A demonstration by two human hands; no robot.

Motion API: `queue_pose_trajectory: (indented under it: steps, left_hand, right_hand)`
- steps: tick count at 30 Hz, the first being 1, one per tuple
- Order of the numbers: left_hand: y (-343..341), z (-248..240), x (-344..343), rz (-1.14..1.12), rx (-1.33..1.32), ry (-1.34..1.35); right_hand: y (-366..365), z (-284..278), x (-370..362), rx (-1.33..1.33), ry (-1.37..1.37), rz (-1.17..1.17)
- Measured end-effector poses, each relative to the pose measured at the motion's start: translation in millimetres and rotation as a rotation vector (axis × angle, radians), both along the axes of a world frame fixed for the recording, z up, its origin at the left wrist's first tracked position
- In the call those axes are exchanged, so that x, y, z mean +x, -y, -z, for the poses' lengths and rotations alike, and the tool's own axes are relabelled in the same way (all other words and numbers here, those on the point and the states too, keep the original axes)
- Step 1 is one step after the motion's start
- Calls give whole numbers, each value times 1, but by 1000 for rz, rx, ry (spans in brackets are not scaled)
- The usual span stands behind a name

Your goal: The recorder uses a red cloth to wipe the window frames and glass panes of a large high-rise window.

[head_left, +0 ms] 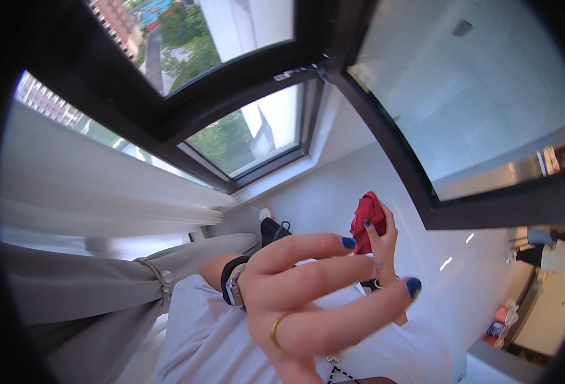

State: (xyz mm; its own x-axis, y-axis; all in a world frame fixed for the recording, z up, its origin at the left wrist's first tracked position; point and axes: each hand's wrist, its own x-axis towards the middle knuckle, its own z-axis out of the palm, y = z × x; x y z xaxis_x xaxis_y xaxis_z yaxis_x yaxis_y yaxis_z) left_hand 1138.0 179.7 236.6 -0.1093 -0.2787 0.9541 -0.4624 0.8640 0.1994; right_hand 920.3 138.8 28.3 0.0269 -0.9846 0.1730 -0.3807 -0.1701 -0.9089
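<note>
White curtain (110, 169): I see it well left of the cloth (364, 210), hanging in long folds.
Grey drape (78, 291): also left of the cloth and lower, gathered by a tieback (166, 280); I judge the band is there to keep the fabric bunched out of the way.
Window (225, 144): the small one, up and left of the cloth, with trees (222, 142) beyond its pane.
Left grip (289, 291): lower left of the cloth, with a watch (233, 289) and a ring (275, 333). I have its fingers loosely spread and half bent, released, nothing seen in them. One fingertip almost meets the cloth in my view, but this grip looks far nearer to me, so I read the two as apart.
Cloth: red and crumpled, lying inside the right grip, its bulk bulging out up and left of the fingers; bunching it probably keeps any loose end from trailing.
Right grip (385, 246): clasped on the cloth's right side, what looks like the thumb pressed across the near face, likely to pin the folds.
Sash (474, 96): right of the cloth and above it, dark-framed glass, apart from both my grips.
Packages (501, 320): lower right of the cloth, far off, too small for me to identify.
</note>
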Motion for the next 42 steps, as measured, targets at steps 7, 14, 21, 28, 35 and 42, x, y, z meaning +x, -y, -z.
queue_pose_trajectory:
  steps: [7, 14, 21, 28, 35, 42]
  left_hand:
    - [48, 70, 165, -594, 243, 91]
    - [57, 105, 341, -1354, 140, -125]
    - [119, 139, 415, -1481, 212, -66]
    - [118, 158, 429, -1448, -23, 18]
    - [117, 152, 426, -1385, -23, 6]
    - [119, 150, 424, -1319, 20, 10]
  right_hand:
    - [105, -15, 114, -134, 267, -32]
    - [270, -28, 214, -547, -94, 102]
    - [402, 38, 292, -493, -455, 440]
    - [363, 53, 352, -513, -427, 471]
    - [251, 45, 445, -638, -234, 43]
    - [202, 42, 480, -780, -453, -338]
